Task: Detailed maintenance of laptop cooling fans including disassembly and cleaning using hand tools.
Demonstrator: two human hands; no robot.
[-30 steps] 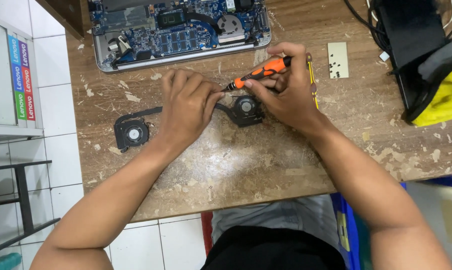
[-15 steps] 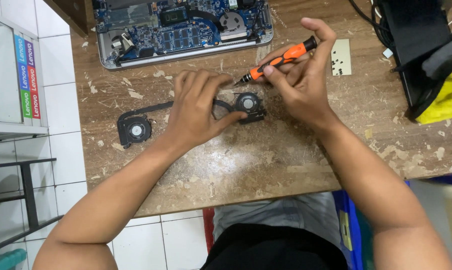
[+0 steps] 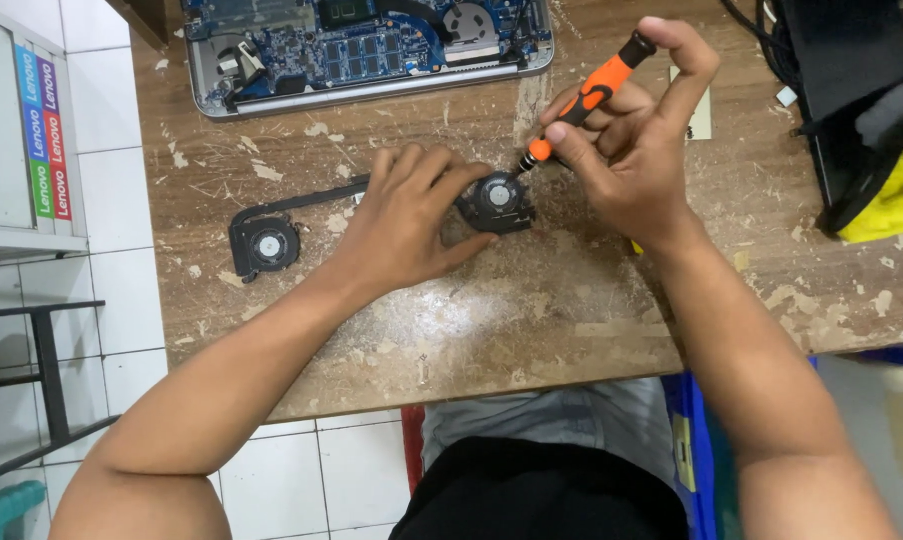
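Pinning fan [image 3: 499,200] at frame centre, left hand [image 3: 407,225] flat, fingers spread | right hand [image 3: 632,150] pinching orange screwdriver [image 3: 584,100], tip seemingly touching fan edge | light, thin, fragile; hold by casing rim

Bright even light, soft shadows, sharp focus, faint edge blur

Small electronics repair workshop showing here: scarred, chipped wooden worktop [image 3: 532,320] carrying opened laptop [image 3: 367,45] with bare circuit board, loose cooling fans [image 3: 265,243] lying about, orange precision screwdriver [image 3: 584,97] (in use), white tiled wall [image 3: 122,200] running beside.
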